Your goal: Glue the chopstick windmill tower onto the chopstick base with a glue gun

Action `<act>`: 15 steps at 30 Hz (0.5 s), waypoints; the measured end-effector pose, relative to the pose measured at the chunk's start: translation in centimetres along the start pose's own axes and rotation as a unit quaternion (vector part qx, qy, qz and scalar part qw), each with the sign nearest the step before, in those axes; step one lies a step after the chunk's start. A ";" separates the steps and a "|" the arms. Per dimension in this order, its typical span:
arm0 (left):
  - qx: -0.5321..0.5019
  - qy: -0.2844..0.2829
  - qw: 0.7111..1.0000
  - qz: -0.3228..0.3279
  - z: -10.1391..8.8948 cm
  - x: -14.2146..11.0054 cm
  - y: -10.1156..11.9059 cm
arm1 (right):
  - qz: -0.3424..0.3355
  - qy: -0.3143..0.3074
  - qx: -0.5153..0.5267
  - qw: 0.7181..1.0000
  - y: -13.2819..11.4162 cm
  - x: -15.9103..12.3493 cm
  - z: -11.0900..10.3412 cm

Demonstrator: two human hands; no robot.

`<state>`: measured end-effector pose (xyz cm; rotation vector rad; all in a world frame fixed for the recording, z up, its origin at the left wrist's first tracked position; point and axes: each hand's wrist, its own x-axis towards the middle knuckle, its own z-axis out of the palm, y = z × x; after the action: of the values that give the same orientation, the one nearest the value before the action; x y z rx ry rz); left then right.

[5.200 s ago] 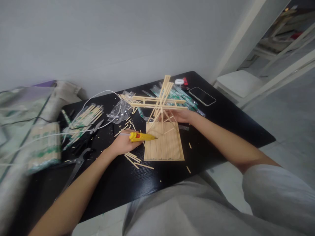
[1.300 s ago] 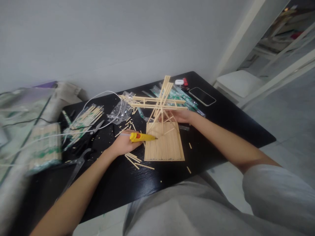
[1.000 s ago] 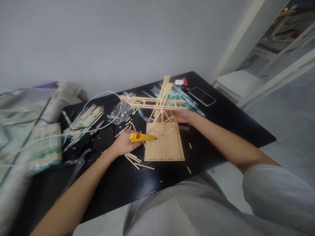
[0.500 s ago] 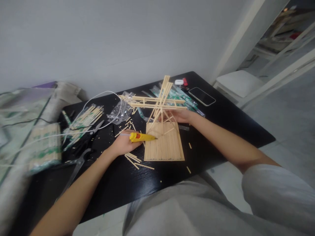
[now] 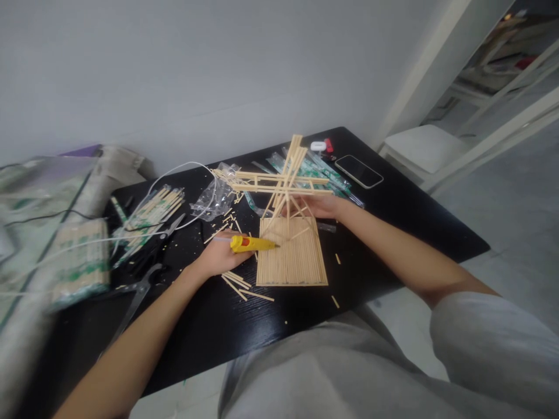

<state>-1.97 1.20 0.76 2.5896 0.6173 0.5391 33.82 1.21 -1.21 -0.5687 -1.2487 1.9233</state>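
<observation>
My left hand (image 5: 219,254) is wrapped round a yellow hot glue gun (image 5: 248,244), a glue stick poking out of its back end. The gun's nozzle points right, over the left part of a flat base (image 5: 292,262) made of thin wooden sticks laid side by side. Rising at the back of that base is a stick model (image 5: 286,190) with crossed arms, like a small windmill. My right hand (image 5: 321,206) reaches behind the model with its fingers at the frame, partly hidden by the sticks; it appears to hold the frame there.
Cut sticks (image 5: 238,284) lie left of the base. Pliers (image 5: 142,288) and scissors (image 5: 168,230) rest farther left, near bundled sticks (image 5: 82,256) and a white cable (image 5: 174,166). Plastic wrappers (image 5: 334,174) and a phone (image 5: 358,171) are at the back right of the black table (image 5: 393,227).
</observation>
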 end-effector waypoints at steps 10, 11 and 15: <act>0.019 0.001 1.000 0.009 0.1 -0.1 -0.3 | -0.003 -0.008 -0.001 1.000 0.2 0.0 -0.4; 0.020 0.002 1.000 0.009 0.1 -0.1 -0.4 | -0.006 -0.009 -0.002 1.000 0.2 0.0 -0.4; 0.017 -0.008 1.000 0.001 0.1 -0.2 -0.4 | 0.002 0.001 -0.007 1.000 0.1 0.1 -0.3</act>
<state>-2.24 1.43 0.42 2.6237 0.6225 0.5122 33.96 1.44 -1.47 -0.5805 -1.2615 1.9190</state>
